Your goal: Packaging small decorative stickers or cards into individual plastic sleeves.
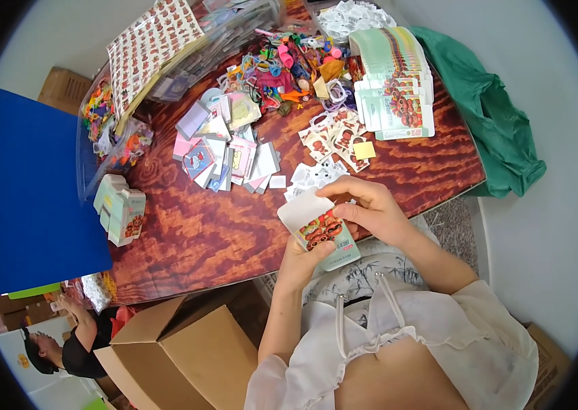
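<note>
Over the near edge of the table, my left hand (303, 260) grips a small pale-green carton (345, 251) with red cartoon figures, thumb across its front. Its white top flap stands up. My right hand (376, 210) is at the carton's upper end, the thumb on its side edge and the curved fingers near the flap. Just beyond the carton lie white printed packets (318, 174) and a pile of cards with reddish figures (335, 137). A yellow square slip (365, 150) rests on those cards.
Small booklets (224, 154) heap mid-table before colourful trinkets (289, 68). Flat cartons (393, 82) stack at the right, near a green bag (484, 109). Formed cartons (120, 208) stand left, beside a blue panel (36, 198). An open cardboard box (186, 355) sits below; another person (74, 342) works beyond.
</note>
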The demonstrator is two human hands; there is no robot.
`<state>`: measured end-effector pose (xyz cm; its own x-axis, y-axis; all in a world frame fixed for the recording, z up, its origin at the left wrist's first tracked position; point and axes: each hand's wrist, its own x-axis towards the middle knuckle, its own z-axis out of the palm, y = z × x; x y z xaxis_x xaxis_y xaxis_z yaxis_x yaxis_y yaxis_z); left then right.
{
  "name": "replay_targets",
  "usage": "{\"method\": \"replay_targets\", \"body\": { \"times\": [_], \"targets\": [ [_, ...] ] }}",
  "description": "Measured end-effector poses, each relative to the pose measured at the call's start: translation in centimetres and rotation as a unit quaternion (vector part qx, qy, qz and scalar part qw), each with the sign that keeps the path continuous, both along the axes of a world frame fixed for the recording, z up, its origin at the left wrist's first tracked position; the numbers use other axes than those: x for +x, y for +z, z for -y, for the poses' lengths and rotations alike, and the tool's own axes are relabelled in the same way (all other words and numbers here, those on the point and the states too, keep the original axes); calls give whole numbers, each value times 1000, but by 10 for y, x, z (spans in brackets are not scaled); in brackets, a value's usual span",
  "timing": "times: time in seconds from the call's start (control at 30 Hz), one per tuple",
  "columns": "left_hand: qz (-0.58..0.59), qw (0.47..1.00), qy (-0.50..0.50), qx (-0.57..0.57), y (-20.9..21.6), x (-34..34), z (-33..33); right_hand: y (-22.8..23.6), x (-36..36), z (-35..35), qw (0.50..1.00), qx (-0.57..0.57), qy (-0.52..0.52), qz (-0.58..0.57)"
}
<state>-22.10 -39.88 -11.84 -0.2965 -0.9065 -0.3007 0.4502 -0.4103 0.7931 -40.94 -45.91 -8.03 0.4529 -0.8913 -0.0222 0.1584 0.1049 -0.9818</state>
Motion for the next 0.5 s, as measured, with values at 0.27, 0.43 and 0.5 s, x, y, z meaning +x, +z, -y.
{"method": "replay_targets", "body": {
  "times": [0.27, 0.43, 0.5],
  "targets": [
    [-54, 998, 11, -25, -16, 4, 1, -8, 5, -9, 998, 28, -26, 44],
    [116, 991, 46, -40, -13, 3, -4, -15, -2, -4, 994, -35, -102, -19],
    [136, 977, 135, -93, 11, -8, 2, -14, -6, -2, 991, -23, -134, -13]
  ]
}}
